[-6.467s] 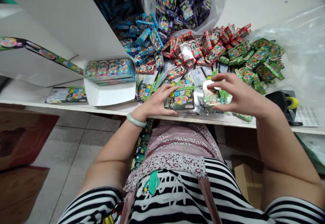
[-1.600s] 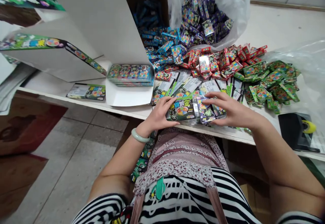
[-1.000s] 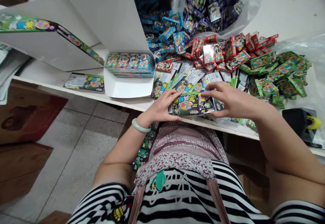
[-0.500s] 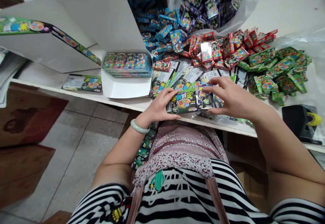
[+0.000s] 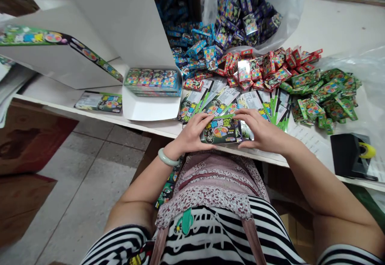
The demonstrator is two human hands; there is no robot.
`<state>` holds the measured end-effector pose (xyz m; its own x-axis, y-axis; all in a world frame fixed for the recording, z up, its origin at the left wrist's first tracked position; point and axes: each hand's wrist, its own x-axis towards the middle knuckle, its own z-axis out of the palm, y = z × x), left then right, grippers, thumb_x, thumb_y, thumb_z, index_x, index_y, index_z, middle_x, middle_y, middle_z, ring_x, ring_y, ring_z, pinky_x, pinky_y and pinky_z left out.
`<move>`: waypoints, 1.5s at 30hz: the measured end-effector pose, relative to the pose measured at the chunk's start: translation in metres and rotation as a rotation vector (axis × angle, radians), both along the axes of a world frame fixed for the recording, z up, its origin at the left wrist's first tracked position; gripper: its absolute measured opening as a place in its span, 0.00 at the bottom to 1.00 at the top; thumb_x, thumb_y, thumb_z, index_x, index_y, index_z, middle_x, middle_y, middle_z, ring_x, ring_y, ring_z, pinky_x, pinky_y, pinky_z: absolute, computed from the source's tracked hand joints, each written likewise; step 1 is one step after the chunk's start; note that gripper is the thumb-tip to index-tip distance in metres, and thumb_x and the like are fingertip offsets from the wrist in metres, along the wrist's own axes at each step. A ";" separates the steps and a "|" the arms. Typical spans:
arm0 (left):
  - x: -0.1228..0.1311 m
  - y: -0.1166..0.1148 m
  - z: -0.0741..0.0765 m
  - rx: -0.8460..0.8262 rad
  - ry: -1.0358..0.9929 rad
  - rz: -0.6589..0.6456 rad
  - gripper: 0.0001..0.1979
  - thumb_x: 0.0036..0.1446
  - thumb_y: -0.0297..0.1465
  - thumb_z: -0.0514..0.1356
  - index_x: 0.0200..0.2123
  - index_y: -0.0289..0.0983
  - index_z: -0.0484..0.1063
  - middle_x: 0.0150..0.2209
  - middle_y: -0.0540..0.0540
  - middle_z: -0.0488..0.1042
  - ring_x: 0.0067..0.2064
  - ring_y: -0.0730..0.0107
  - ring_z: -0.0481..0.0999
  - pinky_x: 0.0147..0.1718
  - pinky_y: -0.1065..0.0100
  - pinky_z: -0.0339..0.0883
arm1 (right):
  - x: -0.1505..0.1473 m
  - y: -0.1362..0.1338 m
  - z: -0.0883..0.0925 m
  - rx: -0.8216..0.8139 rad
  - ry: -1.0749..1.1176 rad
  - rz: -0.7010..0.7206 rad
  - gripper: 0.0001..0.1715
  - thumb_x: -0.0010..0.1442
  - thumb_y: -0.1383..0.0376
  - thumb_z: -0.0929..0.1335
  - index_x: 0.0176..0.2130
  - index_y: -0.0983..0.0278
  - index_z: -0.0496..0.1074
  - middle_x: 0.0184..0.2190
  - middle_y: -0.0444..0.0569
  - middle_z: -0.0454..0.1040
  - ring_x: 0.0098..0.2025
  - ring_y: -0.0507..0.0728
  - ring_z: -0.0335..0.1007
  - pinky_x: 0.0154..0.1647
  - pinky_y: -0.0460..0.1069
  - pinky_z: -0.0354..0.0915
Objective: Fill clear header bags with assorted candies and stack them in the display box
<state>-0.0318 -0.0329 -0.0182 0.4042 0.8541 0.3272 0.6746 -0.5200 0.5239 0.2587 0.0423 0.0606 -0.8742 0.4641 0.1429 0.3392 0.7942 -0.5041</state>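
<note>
My left hand [image 5: 195, 133] is closed on the left end of a black-and-green printed card sleeve [image 5: 221, 130], thumb and fingers on opposite edges. At the sleeve's right end, my right hand [image 5: 260, 132] grips a small purple box [image 5: 239, 131] between thumb and fingers. Only a narrow strip of that box shows; I cannot tell how far it lies inside or behind the sleeve. More flat printed sleeves [image 5: 255, 101] with green edges lie fanned out just beyond my hands.
Piles of small blue boxes [image 5: 195, 48], red boxes [image 5: 276, 66] and green boxes [image 5: 331, 92] lie behind; a plastic bag [image 5: 296, 4] holds purple ones. An open white display carton [image 5: 150, 106] stands left, a single sleeve [image 5: 99, 102] beside it. A tape dispenser [image 5: 345, 152] sits right.
My right hand has moved left, closer to my left hand. The purple box, which showed fully beside the sleeve, now shows only as a strip at its right end.
</note>
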 end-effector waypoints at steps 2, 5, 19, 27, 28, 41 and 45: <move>-0.002 0.000 -0.002 0.037 -0.008 0.075 0.53 0.48 0.55 0.68 0.70 0.40 0.51 0.57 0.35 0.63 0.58 0.45 0.67 0.59 0.43 0.65 | -0.004 -0.002 -0.006 0.003 0.079 -0.087 0.41 0.58 0.50 0.73 0.63 0.63 0.59 0.61 0.64 0.66 0.64 0.68 0.62 0.61 0.66 0.64; -0.003 0.000 -0.004 0.094 -0.014 0.128 0.53 0.49 0.54 0.69 0.70 0.39 0.51 0.56 0.34 0.63 0.58 0.45 0.67 0.59 0.43 0.65 | -0.013 -0.009 -0.010 -0.013 0.113 -0.197 0.26 0.66 0.53 0.67 0.59 0.60 0.65 0.50 0.57 0.77 0.54 0.65 0.72 0.55 0.65 0.67; -0.025 -0.010 0.001 0.061 -0.093 0.251 0.54 0.48 0.54 0.69 0.71 0.41 0.49 0.57 0.34 0.64 0.60 0.43 0.68 0.60 0.41 0.65 | -0.169 0.178 -0.032 -0.093 0.005 -0.709 0.32 0.59 0.61 0.70 0.59 0.71 0.65 0.50 0.65 0.77 0.53 0.68 0.74 0.56 0.61 0.66; -0.041 -0.014 -0.002 -0.009 -0.113 0.310 0.53 0.48 0.53 0.69 0.71 0.41 0.50 0.58 0.33 0.63 0.62 0.42 0.66 0.61 0.42 0.65 | -0.191 0.199 -0.038 -0.130 0.043 -0.864 0.28 0.57 0.58 0.71 0.54 0.67 0.66 0.46 0.61 0.77 0.47 0.66 0.74 0.49 0.59 0.69; -0.043 -0.014 -0.001 -0.008 -0.110 0.316 0.53 0.48 0.53 0.69 0.71 0.41 0.50 0.58 0.34 0.63 0.61 0.43 0.67 0.61 0.42 0.65 | -0.182 0.195 -0.039 -0.229 0.119 -0.835 0.25 0.57 0.57 0.70 0.51 0.65 0.68 0.43 0.57 0.78 0.44 0.63 0.74 0.46 0.57 0.71; -0.030 -0.004 -0.005 0.089 -0.045 0.331 0.50 0.50 0.54 0.68 0.69 0.39 0.55 0.55 0.36 0.64 0.58 0.47 0.68 0.58 0.45 0.67 | -0.026 0.074 -0.021 0.081 -0.005 -0.702 0.29 0.59 0.54 0.69 0.57 0.59 0.72 0.42 0.55 0.74 0.34 0.61 0.74 0.37 0.57 0.71; -0.019 0.000 -0.003 0.070 0.008 0.269 0.50 0.49 0.55 0.68 0.68 0.40 0.56 0.55 0.37 0.64 0.57 0.46 0.68 0.59 0.44 0.67 | -0.014 0.066 -0.013 0.077 -0.352 -0.710 0.32 0.58 0.55 0.72 0.59 0.64 0.72 0.50 0.65 0.73 0.42 0.69 0.77 0.43 0.61 0.71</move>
